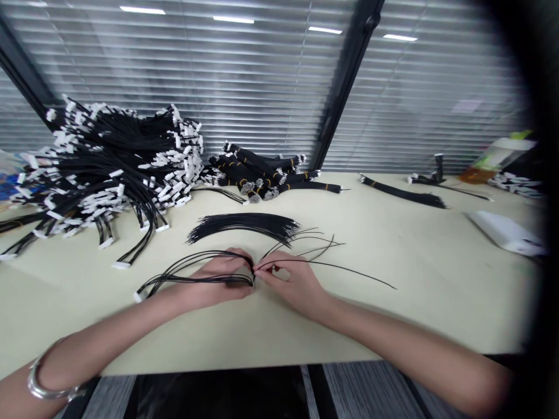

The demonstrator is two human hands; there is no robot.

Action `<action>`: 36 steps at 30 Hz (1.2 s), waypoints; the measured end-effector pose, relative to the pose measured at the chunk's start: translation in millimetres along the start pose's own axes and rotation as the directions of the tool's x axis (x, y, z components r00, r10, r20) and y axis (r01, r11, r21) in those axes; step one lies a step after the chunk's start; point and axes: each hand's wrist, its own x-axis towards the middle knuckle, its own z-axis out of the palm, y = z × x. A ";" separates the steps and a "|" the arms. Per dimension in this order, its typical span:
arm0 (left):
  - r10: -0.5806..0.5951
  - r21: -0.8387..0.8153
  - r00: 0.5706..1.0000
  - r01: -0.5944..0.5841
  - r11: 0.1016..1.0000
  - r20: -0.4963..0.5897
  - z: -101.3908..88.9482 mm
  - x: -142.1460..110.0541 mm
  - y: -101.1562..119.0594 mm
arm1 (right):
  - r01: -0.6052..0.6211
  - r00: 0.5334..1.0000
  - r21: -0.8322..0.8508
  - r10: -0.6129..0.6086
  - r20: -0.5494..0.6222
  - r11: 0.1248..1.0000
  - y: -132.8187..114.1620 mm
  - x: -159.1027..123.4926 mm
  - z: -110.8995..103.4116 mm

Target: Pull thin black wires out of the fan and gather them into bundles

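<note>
head view: wire bundle (192, 273) pinched between left hand (218, 279) and right hand (292, 282).

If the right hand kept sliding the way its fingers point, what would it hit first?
The right hand points left, fingertips already almost against the left hand gripping the wire harness. It would meet those fingers and wires first, apparently at once.

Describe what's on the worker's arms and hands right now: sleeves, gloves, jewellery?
Both forearms are bare, no sleeves in view. The left hand and right hand wear no gloves. A silver bangle circles the left wrist; the right wrist shows nothing.
</note>
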 end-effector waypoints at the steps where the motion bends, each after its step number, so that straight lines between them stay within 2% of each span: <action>1: -0.002 0.002 1.000 0.002 1.000 0.006 -0.2 0.1 -0.2 | 0.006 1.000 -0.005 -0.006 -0.002 1.000 0.2 0.0 0.0; 6: 0.043 -0.051 0.999 -0.044 0.998 -0.015 0.1 -1.0 -1.3 | 0.002 1.000 0.015 -0.002 0.009 1.000 1.7 -0.4 0.2; 16: 0.034 -0.066 0.999 -0.034 0.997 -0.008 0.1 -2.0 -0.1 | 0.011 1.000 0.003 -0.011 -0.008 1.000 -3.7 -0.6 -1.4; 22: 0.024 -0.059 1.000 -0.023 0.998 0.000 -0.9 -2.7 1.5 | 0.024 0.999 0.000 -0.024 0.042 1.000 -3.9 -0.6 -3.8; 28: 0.027 -0.039 1.000 -0.027 0.999 -0.005 1.2 -1.3 -0.4 | 0.086 0.995 -0.097 -0.080 0.062 0.992 -0.6 0.6 -1.8; 32: 0.017 -0.006 1.000 -0.017 1.000 -0.010 1.6 -0.3 -0.5 | 0.160 0.984 -0.224 -0.139 0.107 0.961 -2.0 1.8 -1.2; 36: 0.015 0.007 1.000 -0.015 1.000 0.007 0.5 -0.3 1.2 | 0.187 0.976 -0.304 -0.143 0.162 0.934 -1.8 0.8 -1.6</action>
